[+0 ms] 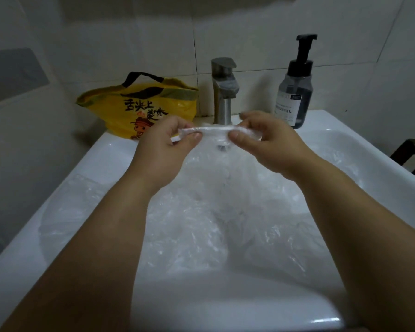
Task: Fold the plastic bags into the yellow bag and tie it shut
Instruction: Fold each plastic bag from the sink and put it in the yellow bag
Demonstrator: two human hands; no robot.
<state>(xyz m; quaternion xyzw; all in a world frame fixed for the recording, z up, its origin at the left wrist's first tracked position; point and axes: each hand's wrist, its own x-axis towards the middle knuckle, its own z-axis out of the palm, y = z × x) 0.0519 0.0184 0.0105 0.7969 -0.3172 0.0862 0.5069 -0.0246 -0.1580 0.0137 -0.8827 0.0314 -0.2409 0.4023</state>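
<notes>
Carrier: white sink (113, 152)
In the basin: crumpled clear plastic bags (201, 224), one draped over the left rim
Back ledge: yellow bag (139, 106) left, tap (223, 92) middle, pump bottle (295, 92) right

Clear bags (225, 224) in sink; yellow bag (139, 104) behind.

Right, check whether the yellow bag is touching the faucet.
Apart. In the head view a strip of tiled wall shows between the right edge of the yellow bag and the faucet, all the way down to the sink ledge.

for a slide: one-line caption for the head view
Left hand and right hand pinch a rolled clear plastic bag over the white sink, yellow printed bag behind.
</notes>
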